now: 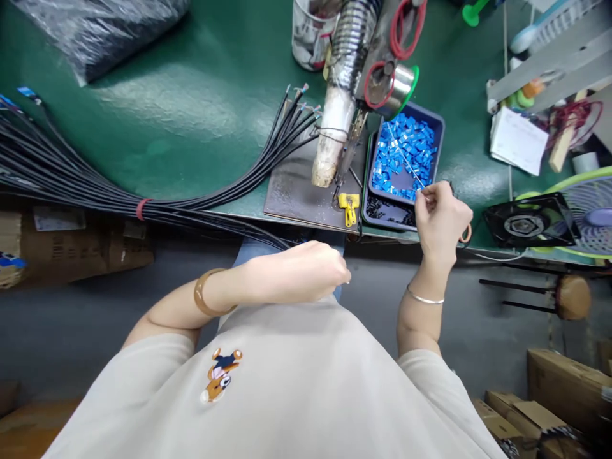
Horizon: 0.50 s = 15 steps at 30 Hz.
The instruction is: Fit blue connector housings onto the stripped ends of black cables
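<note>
My right hand [437, 213] is pinched at the near right corner of a dark tray, holding a thin silvery solder wire [406, 159]. The wire runs back toward a shiny spool [401, 89] with a green rim. Small blue connectors [399, 153] fill much of the upper tray [440, 137]; beneath it, a second tray [389, 220] has small black pieces. My left hand [310, 271] is closed in front of my body, below the table edge, its fingers mostly hidden. Nearby, black cables [215, 201] lie bundled with a red band [142, 208], some with stripped ends on a metal plate [296, 197].
A foil-wrapped hose [354, 44] with a whitish end [327, 153] hangs over the plate. A yellow clip [350, 207] sits at the plate's edge. To the right are a black fan [530, 223] and a green basket [597, 210]. A plastic-wrapped bundle [115, 32] lies back left.
</note>
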### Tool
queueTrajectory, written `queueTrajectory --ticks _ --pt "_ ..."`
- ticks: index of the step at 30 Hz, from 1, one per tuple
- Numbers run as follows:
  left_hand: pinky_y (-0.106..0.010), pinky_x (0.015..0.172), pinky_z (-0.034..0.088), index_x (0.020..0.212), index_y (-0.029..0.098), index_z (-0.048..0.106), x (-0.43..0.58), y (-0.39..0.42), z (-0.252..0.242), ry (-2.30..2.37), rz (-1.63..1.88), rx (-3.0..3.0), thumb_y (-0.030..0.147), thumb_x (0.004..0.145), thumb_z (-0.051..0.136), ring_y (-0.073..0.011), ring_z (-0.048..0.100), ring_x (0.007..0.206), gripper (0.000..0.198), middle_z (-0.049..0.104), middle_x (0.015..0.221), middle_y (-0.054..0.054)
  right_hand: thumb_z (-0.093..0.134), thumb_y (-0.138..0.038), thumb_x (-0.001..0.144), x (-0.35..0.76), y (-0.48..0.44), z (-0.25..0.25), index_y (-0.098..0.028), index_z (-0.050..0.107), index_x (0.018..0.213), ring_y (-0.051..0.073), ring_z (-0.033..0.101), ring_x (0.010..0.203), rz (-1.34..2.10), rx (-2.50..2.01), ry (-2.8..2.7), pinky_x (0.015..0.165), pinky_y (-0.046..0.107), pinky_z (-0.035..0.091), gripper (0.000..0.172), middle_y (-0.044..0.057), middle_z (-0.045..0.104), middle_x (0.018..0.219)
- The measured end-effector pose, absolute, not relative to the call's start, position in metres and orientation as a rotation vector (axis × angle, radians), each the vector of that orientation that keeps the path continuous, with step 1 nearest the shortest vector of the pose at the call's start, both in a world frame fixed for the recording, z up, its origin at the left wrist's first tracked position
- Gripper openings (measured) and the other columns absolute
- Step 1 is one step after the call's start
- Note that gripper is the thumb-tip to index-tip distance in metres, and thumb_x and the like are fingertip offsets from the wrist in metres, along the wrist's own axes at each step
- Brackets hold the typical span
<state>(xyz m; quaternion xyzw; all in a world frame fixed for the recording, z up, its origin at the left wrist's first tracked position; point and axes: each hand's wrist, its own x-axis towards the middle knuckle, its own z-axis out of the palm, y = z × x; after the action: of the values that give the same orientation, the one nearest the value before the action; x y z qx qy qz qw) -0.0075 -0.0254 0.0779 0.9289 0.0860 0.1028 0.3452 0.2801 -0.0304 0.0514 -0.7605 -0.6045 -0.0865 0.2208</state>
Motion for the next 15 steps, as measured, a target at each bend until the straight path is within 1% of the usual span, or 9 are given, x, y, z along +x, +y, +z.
queueTrajectory --ticks 2,3,4,5,6,8,9,11,15 --pt "-0.025 0.053 0.036 0.066 0.016 0.063 -0.007 -0.031 0.066 0.378 0.455 2.187 0.008 0.08 0.053 -0.0114 0.055 0.055 0.019 0.065 0.062 -0.003 0.062 -0.026 0.083 0.296 -0.006 0.043 -0.02 0.061 0.082 0.017 0.058 0.065 -0.191 -2.168 -1.664 0.074 0.035 0.046 0.005 0.002 0.063 0.07" --pt "-0.023 0.055 0.039 0.071 0.016 0.066 -0.007 -0.033 0.055 0.518 0.625 1.974 0.013 0.081 0.056 -0.011 0.057 0.057 0.014 0.066 0.064 -0.003 0.063 -0.025 0.082 0.302 0.005 0.038 -0.02 0.061 0.08 0.017 0.059 0.067 -0.145 -2.14 -1.677 0.076 0.035 0.046 0.005 0.003 0.064 0.072" --pt "-0.022 0.052 0.039 0.075 0.015 0.068 -0.008 -0.034 0.044 0.693 0.767 1.715 0.018 0.081 0.06 -0.0096 0.055 0.055 0.01 0.066 0.063 -0.002 0.062 -0.024 0.081 0.306 0.015 0.033 -0.02 0.06 0.078 0.017 0.06 0.069 -0.095 -2.083 -1.695 0.076 0.034 0.046 0.005 0.003 0.066 0.075" --pt "-0.02 0.049 0.038 0.076 0.014 0.067 -0.011 -0.033 0.032 0.842 0.861 1.438 0.023 0.081 0.064 -0.0082 0.053 0.052 0.01 0.066 0.063 -0.002 0.061 -0.023 0.081 0.309 0.023 0.028 -0.02 0.06 0.078 0.016 0.061 0.071 -0.039 -2.01 -1.719 0.076 0.033 0.047 0.004 0.003 0.068 0.079" --pt "-0.019 0.044 0.034 0.074 0.014 0.065 -0.014 -0.033 0.021 0.947 0.946 1.189 0.027 0.078 0.068 -0.0061 0.048 0.046 0.013 0.062 0.058 0.0 0.059 -0.021 0.08 0.31 0.03 0.024 -0.02 0.059 0.078 0.016 0.062 0.074 0.02 -1.938 -1.749 0.075 0.032 0.047 0.003 0.003 0.069 0.083" --pt "-0.018 0.036 0.017 0.071 0.015 0.06 -0.022 -0.03 0.005 1.056 1.046 0.815 0.03 0.072 0.073 -0.0011 0.029 0.035 0.02 0.052 0.048 0.005 0.057 -0.018 0.079 0.311 0.04 0.021 -0.02 0.058 0.078 0.016 0.064 0.081 0.112 -1.833 -1.815 0.075 0.03 0.047 0.003 0.004 0.072 0.091" --pt "-0.017 0.035 0.012 0.071 0.015 0.058 -0.026 -0.029 0.0 1.066 1.072 0.695 0.03 0.07 0.075 0.0 0.025 0.034 0.022 0.051 0.048 0.006 0.057 -0.017 0.079 0.31 0.043 0.021 -0.02 0.058 0.077 0.017 0.065 0.084 0.137 -1.814 -1.855 0.075 0.03 0.047 0.004 0.005 0.072 0.095" --pt "-0.017 0.035 0.009 0.072 0.015 0.057 -0.032 -0.027 -0.004 1.042 1.085 0.563 0.028 0.068 0.075 0.0011 0.023 0.033 0.023 0.05 0.048 0.007 0.056 -0.014 0.078 0.309 0.047 0.025 -0.02 0.058 0.076 0.018 0.064 0.087 0.12 -1.849 -1.958 0.077 0.03 0.046 0.006 0.007 0.072 0.099" --pt "-0.016 0.036 0.011 0.075 0.015 0.057 -0.034 -0.024 0.001 0.923 1.023 0.509 0.027 0.07 0.072 0.001 0.024 0.033 0.02 0.049 0.049 0.008 0.055 -0.012 0.08 0.305 0.049 0.04 -0.018 0.059 0.078 0.019 0.06 0.085 -0.065 -2.072 -2.194 0.075 0.031 0.038 0.008 0.01 0.07 0.097"
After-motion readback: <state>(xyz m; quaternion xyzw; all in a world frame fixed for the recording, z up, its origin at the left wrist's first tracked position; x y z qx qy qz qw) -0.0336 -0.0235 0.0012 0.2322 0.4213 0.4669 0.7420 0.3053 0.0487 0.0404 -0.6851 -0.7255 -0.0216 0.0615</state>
